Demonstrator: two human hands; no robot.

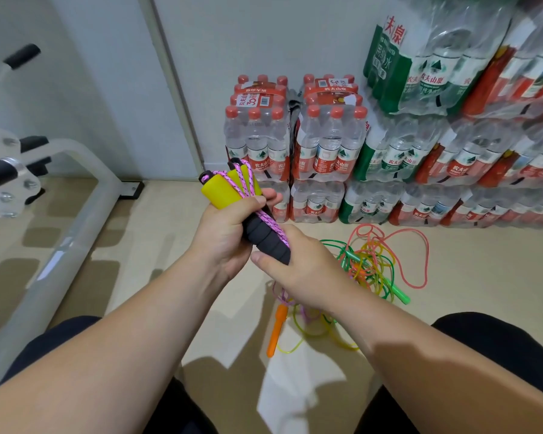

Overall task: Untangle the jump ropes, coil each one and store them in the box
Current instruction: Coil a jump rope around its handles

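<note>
While the pink rope (265,219) is gathered in several strands along its two foam handles (229,186), it is not yet stored. It is held in the air in front of the person, above the floor (170,245). The left grip (229,233) is closed round the middle of the handles and clamps the strands against them, thumb across the top. The right grip (298,270) is closed on the black butt end of the handles, thumb against the foam, and the pink cord disappears under its fingers. I judge this rope freed and nearly coiled, with only the last securing and the putting away left.

Most of the task remains. The tangle (370,264) of thin green, yellow and coral ropes lies on the floor just beyond the right grip, their loops crossing one another. A green handle (400,294) sticks out on its near right side, and an orange handle (276,327) lies below the right wrist. How many ropes are in it I cannot tell. None of them looks separated or coiled.

No box shows anywhere in view, so where the coils go cannot be said from here.

Stacked packs of water bottles (326,145) stand against the wall right behind the tangle. The white frame of an exercise machine (60,220) runs along the left. Both hem in the floor space, though neither touches the ropes.
</note>
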